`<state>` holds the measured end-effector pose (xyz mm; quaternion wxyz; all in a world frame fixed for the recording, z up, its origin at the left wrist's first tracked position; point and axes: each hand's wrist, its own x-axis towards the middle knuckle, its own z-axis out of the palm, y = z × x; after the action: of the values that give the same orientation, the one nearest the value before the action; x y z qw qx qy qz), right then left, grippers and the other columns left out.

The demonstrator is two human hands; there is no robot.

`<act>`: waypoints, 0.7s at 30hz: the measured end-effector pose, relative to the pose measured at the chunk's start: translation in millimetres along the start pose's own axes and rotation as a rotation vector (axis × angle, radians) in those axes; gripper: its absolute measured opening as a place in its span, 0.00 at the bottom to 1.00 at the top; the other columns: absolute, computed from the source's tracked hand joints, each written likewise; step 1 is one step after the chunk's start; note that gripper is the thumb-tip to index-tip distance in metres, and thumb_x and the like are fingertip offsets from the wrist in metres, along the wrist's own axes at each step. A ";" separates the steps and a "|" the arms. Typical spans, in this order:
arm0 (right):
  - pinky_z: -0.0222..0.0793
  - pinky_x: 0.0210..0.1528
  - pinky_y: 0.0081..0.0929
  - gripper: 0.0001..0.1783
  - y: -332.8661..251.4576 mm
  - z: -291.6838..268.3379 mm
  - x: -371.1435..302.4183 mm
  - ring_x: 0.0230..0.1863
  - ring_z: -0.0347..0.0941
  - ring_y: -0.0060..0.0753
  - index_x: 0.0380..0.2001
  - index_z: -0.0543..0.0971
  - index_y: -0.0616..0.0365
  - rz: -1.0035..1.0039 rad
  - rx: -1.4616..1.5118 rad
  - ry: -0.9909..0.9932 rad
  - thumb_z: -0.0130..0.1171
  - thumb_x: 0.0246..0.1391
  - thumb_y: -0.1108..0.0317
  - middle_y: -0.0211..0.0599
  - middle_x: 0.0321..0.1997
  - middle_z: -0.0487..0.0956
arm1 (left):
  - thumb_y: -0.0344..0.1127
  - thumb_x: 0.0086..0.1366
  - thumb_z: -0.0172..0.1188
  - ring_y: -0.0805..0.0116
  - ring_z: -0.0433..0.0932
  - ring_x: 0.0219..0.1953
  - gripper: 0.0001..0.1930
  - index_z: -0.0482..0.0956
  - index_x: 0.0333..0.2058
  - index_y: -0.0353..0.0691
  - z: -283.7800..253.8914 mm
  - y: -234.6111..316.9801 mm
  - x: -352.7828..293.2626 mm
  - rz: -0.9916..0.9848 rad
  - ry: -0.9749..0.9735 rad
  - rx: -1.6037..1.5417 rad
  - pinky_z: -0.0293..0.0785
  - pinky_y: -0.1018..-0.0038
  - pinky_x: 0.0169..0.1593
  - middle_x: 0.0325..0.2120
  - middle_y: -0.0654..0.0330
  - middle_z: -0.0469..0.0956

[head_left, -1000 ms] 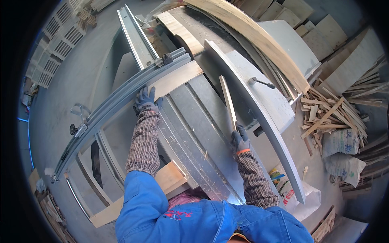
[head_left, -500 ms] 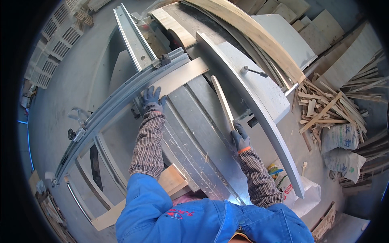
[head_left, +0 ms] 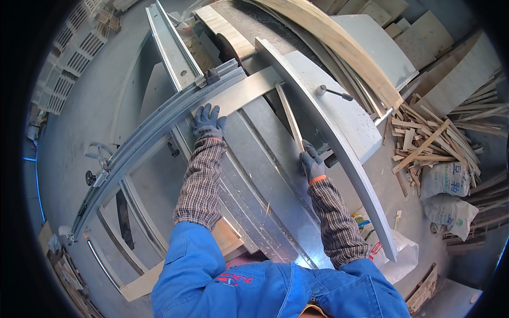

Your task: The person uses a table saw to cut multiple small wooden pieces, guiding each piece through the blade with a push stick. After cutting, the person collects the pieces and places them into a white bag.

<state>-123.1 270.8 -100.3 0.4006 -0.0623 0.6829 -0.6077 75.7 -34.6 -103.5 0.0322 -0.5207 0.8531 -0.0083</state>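
Observation:
A flat pale wooden board (head_left: 245,95) lies crosswise on the grey metal table (head_left: 260,153) of a saw, alongside the long metal crosscut fence (head_left: 151,132). My left hand (head_left: 208,122), in a grey glove, rests on the board's near edge with fingers spread. My right hand (head_left: 312,161), gloved too, is closed around the near end of a thin wooden stick (head_left: 288,115). The stick points away from me, and its far tip is at the board's right end. That end lies close to the long side fence (head_left: 323,116). Part of a dark round blade (head_left: 227,46) shows beyond the board.
A black-handled lever (head_left: 336,94) stands on the plate right of the side fence. Long boards (head_left: 339,53) lie farther back. Wood offcuts (head_left: 429,140) and white sacks (head_left: 448,180) are heaped at the right. Another board (head_left: 227,237) is by my left elbow.
The board has shifted right toward the side fence, with my left hand moving right and slightly away. My right hand has pushed the stick forward, bringing its tip to the board's end.

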 end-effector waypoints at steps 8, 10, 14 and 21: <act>0.66 0.39 0.11 0.29 -18.1 12.8 2.5 0.39 0.71 0.14 0.64 0.74 0.56 0.033 -0.033 0.005 0.58 0.57 0.70 0.25 0.53 0.78 | 0.59 0.71 0.44 0.64 0.51 0.72 0.28 0.69 0.65 0.58 6.6 -5.8 14.2 -0.005 0.041 -0.036 0.40 0.69 0.76 0.70 0.65 0.61; 0.66 0.40 0.11 0.29 -21.5 17.2 5.0 0.39 0.71 0.14 0.64 0.73 0.56 0.021 -0.053 0.010 0.58 0.57 0.70 0.25 0.54 0.78 | 0.59 0.71 0.46 0.64 0.51 0.72 0.28 0.70 0.65 0.58 3.2 -5.5 18.1 -0.011 0.030 -0.041 0.40 0.69 0.76 0.69 0.65 0.62; 0.67 0.42 0.12 0.29 -15.2 24.3 21.9 0.42 0.71 0.14 0.64 0.73 0.56 -0.006 -0.018 0.005 0.58 0.57 0.70 0.25 0.57 0.77 | 0.58 0.69 0.49 0.61 0.52 0.72 0.28 0.71 0.64 0.57 -1.1 -10.1 29.3 -0.004 0.069 -0.085 0.44 0.67 0.75 0.69 0.63 0.62; 0.65 0.54 0.13 0.29 -28.6 51.7 40.0 0.55 0.71 0.18 0.63 0.73 0.59 0.092 -0.064 0.018 0.59 0.56 0.70 0.28 0.62 0.75 | 0.55 0.69 0.50 0.57 0.52 0.71 0.27 0.71 0.63 0.54 -0.6 -25.5 55.4 -0.005 0.069 -0.142 0.49 0.64 0.74 0.69 0.60 0.60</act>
<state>-129.2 200.4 -90.9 0.4200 -0.0382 0.7076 -0.5670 73.0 -95.5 -104.2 -0.0341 -0.5231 0.8509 0.0341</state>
